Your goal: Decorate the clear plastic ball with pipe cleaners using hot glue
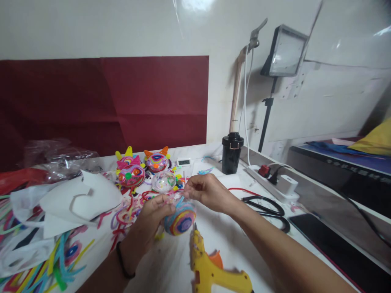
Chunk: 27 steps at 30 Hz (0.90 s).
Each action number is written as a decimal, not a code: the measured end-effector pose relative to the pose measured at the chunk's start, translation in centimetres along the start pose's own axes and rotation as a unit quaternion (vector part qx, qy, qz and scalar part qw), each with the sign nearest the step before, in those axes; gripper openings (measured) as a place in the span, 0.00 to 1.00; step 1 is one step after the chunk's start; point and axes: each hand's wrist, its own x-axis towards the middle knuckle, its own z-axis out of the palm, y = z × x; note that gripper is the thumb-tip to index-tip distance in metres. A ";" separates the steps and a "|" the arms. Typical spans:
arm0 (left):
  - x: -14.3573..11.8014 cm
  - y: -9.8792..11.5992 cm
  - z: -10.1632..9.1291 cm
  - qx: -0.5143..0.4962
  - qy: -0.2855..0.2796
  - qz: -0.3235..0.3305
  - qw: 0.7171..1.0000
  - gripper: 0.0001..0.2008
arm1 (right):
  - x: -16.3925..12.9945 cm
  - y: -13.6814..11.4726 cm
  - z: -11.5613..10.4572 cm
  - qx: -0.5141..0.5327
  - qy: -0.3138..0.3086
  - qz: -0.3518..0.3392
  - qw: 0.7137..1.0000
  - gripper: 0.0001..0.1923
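Observation:
My left hand (155, 215) is closed around the side of a round ornament (181, 219), thumb on top. Rings of blue, yellow, pink and purple fuzzy pipe cleaner coil over its face, and its upper part looks like clear plastic. Just above it, my right hand (205, 190) has its fingertips pinched together; what they hold, if anything, is too small to make out. A short light blue strip (179, 201) lies on the ornament's top between the two hands. Below the ornament, a yellow glue gun (210, 264) with an orange trigger lies with its nozzle close to it.
Finished-looking animal ornaments (131, 175) and a clear plastic ball half (163, 181) sit behind my hands. Pipe cleaners (45, 264) and white paper (79, 199) cover the left. Rightward are a black cup (232, 154), a power strip (270, 183), a black cable (269, 205) and a phone (332, 244).

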 end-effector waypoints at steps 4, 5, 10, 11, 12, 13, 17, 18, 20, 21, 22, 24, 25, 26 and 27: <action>0.0 0.0 0.2 -0.007 -0.028 -0.005 1.000 0.03 | -0.2 -0.4 -0.1 -0.041 0.010 -0.015 0.999 0.03; -0.1 0.0 0.2 -0.010 -0.025 -0.007 1.000 0.03 | -0.2 -0.4 -0.1 -0.048 0.012 -0.017 0.999 0.04; -0.3 0.0 0.3 -0.019 0.015 0.009 1.000 0.04 | -0.1 -0.1 -0.3 -0.058 0.000 -0.020 0.998 0.03; -0.3 0.0 0.3 -0.025 0.020 0.015 0.999 0.04 | -0.1 0.0 -0.4 -0.056 -0.006 -0.020 0.998 0.04; -0.3 0.0 0.2 -0.032 0.021 0.019 0.999 0.04 | 0.0 0.2 -0.5 -0.055 -0.012 -0.019 0.998 0.04; -0.2 0.0 0.2 -0.039 0.020 0.023 0.999 0.03 | 0.0 0.3 -0.7 -0.054 -0.016 -0.018 0.998 0.05; -0.1 -0.1 0.2 -0.043 0.016 0.027 0.999 0.03 | 0.0 0.4 -1.2 -0.059 -0.021 -0.015 0.998 0.07; 0.0 -0.1 0.2 -0.040 0.024 0.027 0.999 0.03 | -0.1 0.3 -1.2 -0.064 -0.016 -0.014 0.998 0.08; 0.1 -0.2 0.2 -0.040 0.040 0.032 0.998 0.04 | -0.2 0.1 -1.2 -0.076 0.002 -0.010 0.997 0.09; 0.0 -0.2 0.3 -0.043 0.045 0.034 0.998 0.03 | -0.2 0.0 -1.2 -0.082 0.015 -0.006 0.997 0.09; 0.0 -0.1 0.4 -0.048 0.045 0.036 0.997 0.03 | -0.2 -0.1 -1.1 -0.086 0.027 0.000 0.996 0.08; -0.2 0.3 0.6 -0.053 0.040 0.039 0.997 0.03 | -0.1 -0.2 -1.1 -0.085 0.048 0.013 0.995 0.07; -0.4 0.6 0.8 -0.053 0.036 0.041 0.997 0.02 | -0.1 -0.2 -1.0 -0.079 0.054 0.020 0.995 0.07; -0.5 0.9 1.0 -0.051 0.032 0.040 0.997 0.01 | 0.0 -0.2 -1.1 -0.069 0.059 0.025 0.996 0.07; -0.7 1.3 1.2 -0.050 0.033 0.041 0.997 0.01 | 0.0 -0.1 -1.1 -0.057 0.062 0.030 0.996 0.06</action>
